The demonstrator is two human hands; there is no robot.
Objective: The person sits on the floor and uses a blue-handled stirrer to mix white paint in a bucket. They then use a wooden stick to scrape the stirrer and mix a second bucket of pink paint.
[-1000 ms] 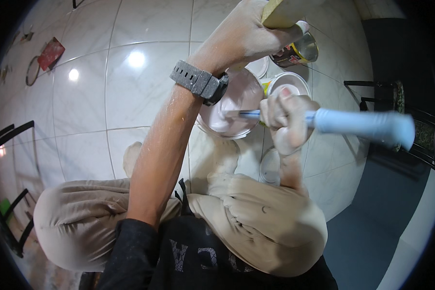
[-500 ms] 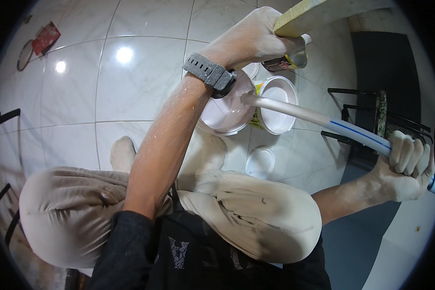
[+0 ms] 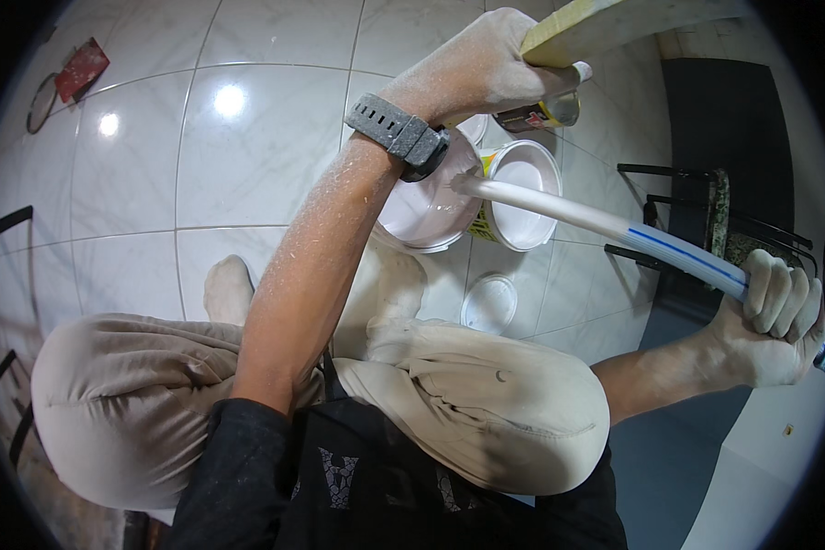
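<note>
My right hand [image 3: 779, 298], dusted white and wrapped in a fist, grips a white pipe [image 3: 577, 213] with a blue stripe. The pipe slants down leftward, its far end over a bucket [image 3: 426, 220] of pale pinkish-white paint-like stuff; whether it touches that is unclear. My left hand [image 3: 499, 69], also powdery, is closed on the edge of a pale slab [image 3: 605, 27] with a yellowish, foam-like side. That hand's fingers are partly hidden. A dark watch [image 3: 398, 133] sits on the left wrist, covering part of the bucket. Beside it stands a second bucket [image 3: 522, 197] with whitish contents.
A dark tin [image 3: 545, 112] stands behind the buckets, and a round white lid [image 3: 489, 304] lies on the tiled floor [image 3: 238, 174]. Black metal legs [image 3: 651, 172] of a stand are at the right. At far left lie a red piece [image 3: 83, 70] and a ring [image 3: 41, 104].
The whole view has shifted very slightly. Both hands keep their grips on the pipe and the slab, and the pipe has hardly moved relative to the buckets.
</note>
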